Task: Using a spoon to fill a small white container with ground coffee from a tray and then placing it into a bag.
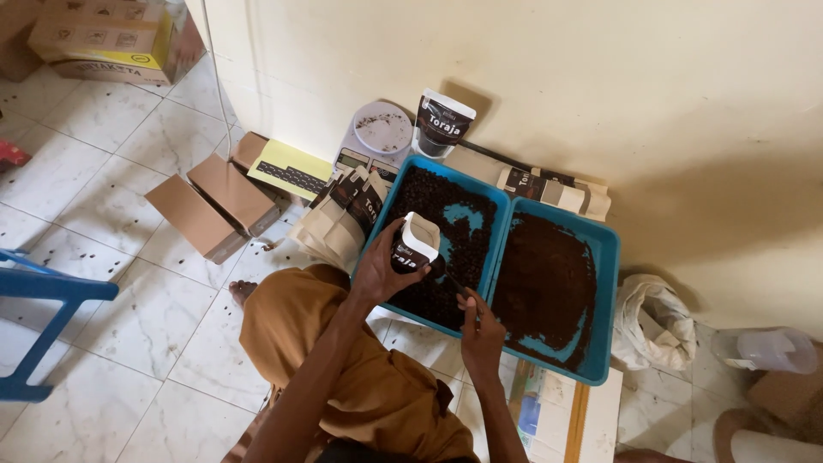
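Observation:
My left hand (377, 270) holds an open white-and-black stand-up pouch (414, 243) over a blue tray of whole coffee beans (396, 186). My right hand (480, 330) grips a dark scoop (452, 276) whose tip reaches toward the pouch's mouth above the beans. A second blue tray (606, 249) with finer dark ground coffee sits right of the first, touching it. Behind the trays, against the wall, stands another filled pouch (441, 123) next to a small white scale (381, 130).
A stack of flat empty pouches (343, 219) lies left of the trays, with more against the wall (553, 190). Open cardboard boxes (214, 201) rest on the tiled floor. A blue plastic stool (43, 317) stands far left; a white cloth bag (653, 324) and clear jug (771, 350) sit right.

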